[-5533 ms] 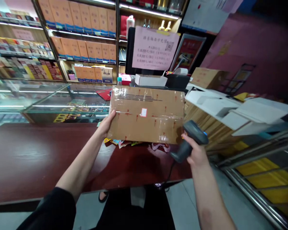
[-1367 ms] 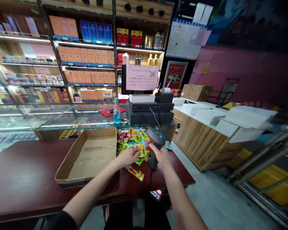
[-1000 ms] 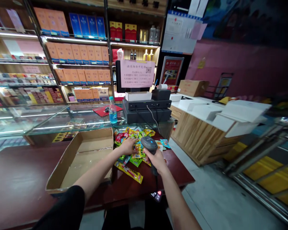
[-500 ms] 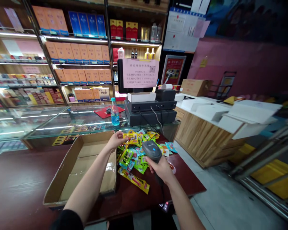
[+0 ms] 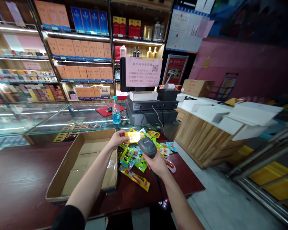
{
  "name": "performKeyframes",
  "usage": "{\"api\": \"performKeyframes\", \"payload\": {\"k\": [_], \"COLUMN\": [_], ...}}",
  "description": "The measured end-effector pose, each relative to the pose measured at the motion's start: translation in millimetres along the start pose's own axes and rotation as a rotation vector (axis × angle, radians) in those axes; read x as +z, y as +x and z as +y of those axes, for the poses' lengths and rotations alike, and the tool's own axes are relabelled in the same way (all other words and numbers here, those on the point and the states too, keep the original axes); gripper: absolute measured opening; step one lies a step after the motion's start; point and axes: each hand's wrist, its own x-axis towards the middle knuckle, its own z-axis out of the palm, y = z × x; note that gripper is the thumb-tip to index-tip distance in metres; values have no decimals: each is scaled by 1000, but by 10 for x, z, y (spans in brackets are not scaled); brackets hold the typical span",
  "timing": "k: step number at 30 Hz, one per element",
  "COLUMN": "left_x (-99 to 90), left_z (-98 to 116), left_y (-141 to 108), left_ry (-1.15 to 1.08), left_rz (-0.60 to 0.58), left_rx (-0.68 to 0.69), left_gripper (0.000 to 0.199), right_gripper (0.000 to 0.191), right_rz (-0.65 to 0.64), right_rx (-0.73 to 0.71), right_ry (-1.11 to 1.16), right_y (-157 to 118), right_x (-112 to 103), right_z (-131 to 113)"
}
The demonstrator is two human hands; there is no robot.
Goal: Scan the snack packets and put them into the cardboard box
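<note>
Between the fingers of my left hand (image 5: 118,139) is a yellow snack packet (image 5: 132,137), held over the back of a pile. Bright white light falls on the packet's face. My right hand (image 5: 157,163) is wrapped around the grip of a dark barcode scanner (image 5: 147,146), its head close to the packet. Green, blue and yellow snack packets (image 5: 127,155) lie heaped under both hands. A long yellow packet (image 5: 135,178) rests at the pile's near side. Right of the scanner is a clear-wrapped sausage (image 5: 170,165), partly hidden by my right hand.
An open cardboard tray (image 5: 79,169) sits left of the pile on the dark red table (image 5: 21,179). Behind stand a blue drink bottle (image 5: 116,111), a glass counter (image 5: 50,119) and a monitor with a pink sign (image 5: 143,72). A wooden counter (image 5: 201,137) is at right.
The scanner has moved slightly left and up, closer to the yellow packet. White light now covers the packet, and the scanner's blue light no longer shows.
</note>
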Motion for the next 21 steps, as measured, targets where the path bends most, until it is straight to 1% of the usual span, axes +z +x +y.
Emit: {"api": "performKeyframes", "payload": {"k": [4,9,12,14,16,17,19,21], "left_x": [-3,-9,13,-12,-122,-219,-487,-814], "left_z": [-9,-42,8,80,185,248,386,513], "left_y": [-9,-2,-17,-33,-67,-96,-192,-334], "left_ry": [25,19,2,1,38,72,166,270], "left_rz": [-6,-25,2,38,88,111,151,208], "left_rx": [18,23,13,18,68,110,196,233], "left_gripper": [47,48,49,49,48,47,44,42], "right_gripper": [14,17,19,21,24,25,26,27], "right_rz": [23,6,-20,-39,-56,-64,-87,-106], "right_rx": [4,6,0,0,13,22,34,35], "right_ry": [16,14,-8,-31,-45,-46,-42,-36], "right_y": [-25,-43,-54,-62,-68,-69,-68,-60], "right_x": [5,-2,-16,-25,-35,-41,-52,-60], "right_z": [-26,-8,50,93,128,141,158,170]}}
